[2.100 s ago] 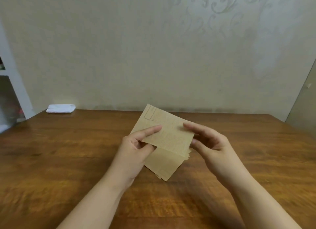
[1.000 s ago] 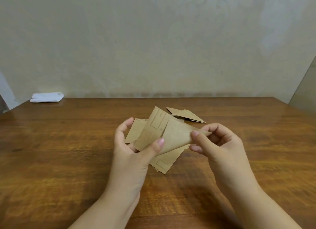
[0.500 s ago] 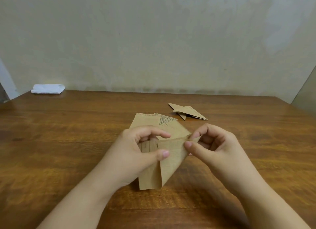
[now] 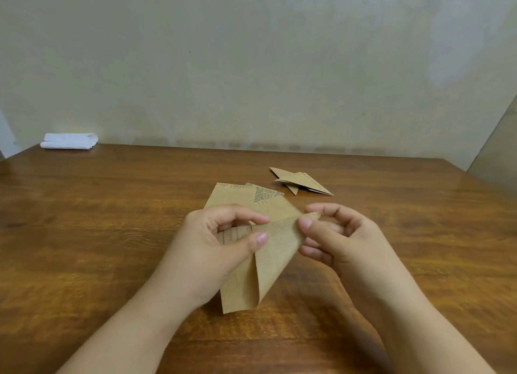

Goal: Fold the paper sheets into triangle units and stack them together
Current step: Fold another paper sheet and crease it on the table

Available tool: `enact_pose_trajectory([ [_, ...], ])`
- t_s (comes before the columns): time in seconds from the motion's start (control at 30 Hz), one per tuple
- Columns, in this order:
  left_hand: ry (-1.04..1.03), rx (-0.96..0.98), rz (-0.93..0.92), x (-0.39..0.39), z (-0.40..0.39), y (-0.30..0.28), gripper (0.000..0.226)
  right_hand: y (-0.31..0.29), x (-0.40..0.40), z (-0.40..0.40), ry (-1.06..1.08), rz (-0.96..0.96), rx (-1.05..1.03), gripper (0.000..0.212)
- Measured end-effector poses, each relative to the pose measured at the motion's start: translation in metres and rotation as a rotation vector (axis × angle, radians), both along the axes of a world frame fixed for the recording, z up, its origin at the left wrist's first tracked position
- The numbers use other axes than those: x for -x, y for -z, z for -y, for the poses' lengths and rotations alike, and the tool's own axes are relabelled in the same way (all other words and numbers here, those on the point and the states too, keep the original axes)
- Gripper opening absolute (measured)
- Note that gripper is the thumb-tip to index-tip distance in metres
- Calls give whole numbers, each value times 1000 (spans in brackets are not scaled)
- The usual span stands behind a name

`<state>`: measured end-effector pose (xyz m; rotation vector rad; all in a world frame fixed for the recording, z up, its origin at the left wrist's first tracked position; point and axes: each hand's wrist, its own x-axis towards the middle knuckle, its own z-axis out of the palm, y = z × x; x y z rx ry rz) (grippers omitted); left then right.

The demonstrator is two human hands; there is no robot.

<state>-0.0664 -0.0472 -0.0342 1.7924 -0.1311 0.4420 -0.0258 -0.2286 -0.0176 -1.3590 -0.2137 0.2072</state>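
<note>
Kraft-brown sheet (image 4: 270, 264): half folded, held above the wooden table (image 4: 112, 234), one flap turned over along a lengthwise crease.
Left hand (image 4: 221, 245): thumb and forefinger pinch the sheet at its upper middle.
Right hand (image 4: 338, 242): thumb and forefinger pinch the sheet's top right corner.
Flat sheets (image 4: 240, 196): printed, lying on the table just behind the hands.
Folded triangle units (image 4: 302, 181): stacked farther back, to the right.
White folded cloth (image 4: 70, 141): far left corner.

A tan printed sheet (image 4: 268, 262), half folded with one corner turned over, hangs between the hands. Behind the left hand, more flat sheets (image 4: 240, 196) lie overlapping. Beyond the right hand sit folded triangles (image 4: 302, 181), stacked.
</note>
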Motion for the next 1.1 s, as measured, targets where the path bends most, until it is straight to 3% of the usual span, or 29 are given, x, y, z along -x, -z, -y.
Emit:
enact_pose_trajectory([
  [0.23, -14, 42, 10, 0, 0, 2, 29, -3, 2, 3, 16, 29, 24, 25],
  [0.63, 33, 77, 9, 0, 1, 1, 25, -5, 2, 4, 88, 54, -34, 19],
  [0.87, -11, 86, -18, -1, 1, 3, 36, -3, 0, 3, 117, 38, 2, 18],
  [1.1, -50, 71, -54, 1, 3, -1, 32, 3, -3, 3, 125, 113, 112, 24],
])
